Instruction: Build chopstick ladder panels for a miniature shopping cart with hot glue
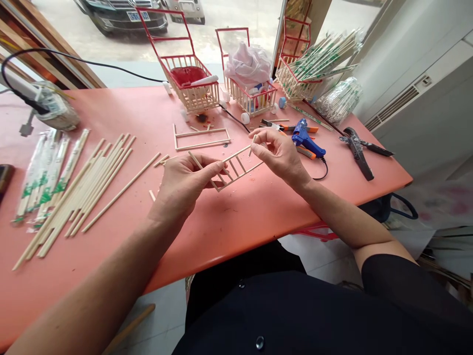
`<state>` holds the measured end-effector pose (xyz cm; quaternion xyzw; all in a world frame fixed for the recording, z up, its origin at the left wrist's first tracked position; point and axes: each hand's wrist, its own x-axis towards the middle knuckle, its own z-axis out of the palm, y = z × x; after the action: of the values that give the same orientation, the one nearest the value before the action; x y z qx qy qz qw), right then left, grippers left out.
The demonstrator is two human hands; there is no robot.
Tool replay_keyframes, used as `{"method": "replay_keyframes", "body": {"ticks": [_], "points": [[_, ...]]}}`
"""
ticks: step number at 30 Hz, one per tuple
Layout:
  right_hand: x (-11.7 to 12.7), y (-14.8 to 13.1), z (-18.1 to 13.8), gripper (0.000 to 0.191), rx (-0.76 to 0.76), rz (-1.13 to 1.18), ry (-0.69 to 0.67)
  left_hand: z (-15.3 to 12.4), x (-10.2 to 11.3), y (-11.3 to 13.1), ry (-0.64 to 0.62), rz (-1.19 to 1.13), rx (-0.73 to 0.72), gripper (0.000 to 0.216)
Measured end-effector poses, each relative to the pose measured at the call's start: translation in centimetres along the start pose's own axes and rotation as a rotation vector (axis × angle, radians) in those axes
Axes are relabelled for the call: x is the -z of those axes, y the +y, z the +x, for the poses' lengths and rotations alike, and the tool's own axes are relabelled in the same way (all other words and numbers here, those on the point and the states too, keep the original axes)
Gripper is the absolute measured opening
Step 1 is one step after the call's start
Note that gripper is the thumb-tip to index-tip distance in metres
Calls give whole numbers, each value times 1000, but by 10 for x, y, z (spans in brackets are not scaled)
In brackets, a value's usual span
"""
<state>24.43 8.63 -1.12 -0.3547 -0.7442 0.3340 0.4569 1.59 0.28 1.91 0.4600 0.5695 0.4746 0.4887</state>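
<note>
So our left hand (186,180) is clamped on the lower-left end of a little ladder-like frame (240,177), thumb on top. A stick end pokes up past those fingers too, and we can't tell whether it's part of the frame. Our right hand (275,150) has thumb and fingertips pinched together on a short stick (250,152) at the other end. The frame hangs between both hands above the tabletop (229,222), its long axis slanting from the left hand up and away toward the right. Key bit: the short stick sits crosswise to that axis, roughly in line with the rungs, and the right hand is way nearer the far end. Whether it touches both rails, we can't say. Further out, there's a flat rectangular frame (201,145) just beyond, a blue glue gun (305,138) right of our right hand, and loose sticks (88,190) off left.
</note>
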Motion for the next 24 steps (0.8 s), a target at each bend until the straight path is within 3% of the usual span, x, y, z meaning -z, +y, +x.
{"method": "replay_keyframes", "body": {"ticks": [3, 7, 14, 24], "points": [[1, -1, -3, 16, 98, -171, 39, 1, -1, 0, 53, 41, -34, 15], [-1, -5, -6, 12, 160, -220, 13, 2, -1, -2, 101, 118, -67, 12], [-10, -4, -9, 11, 0, -181, -130, 2, -1, -8, 170, 303, -161, 11], [-17, -4, -10, 9, -130, -197, -175, 3, -1, -13, 149, 345, -176, 12]]}}
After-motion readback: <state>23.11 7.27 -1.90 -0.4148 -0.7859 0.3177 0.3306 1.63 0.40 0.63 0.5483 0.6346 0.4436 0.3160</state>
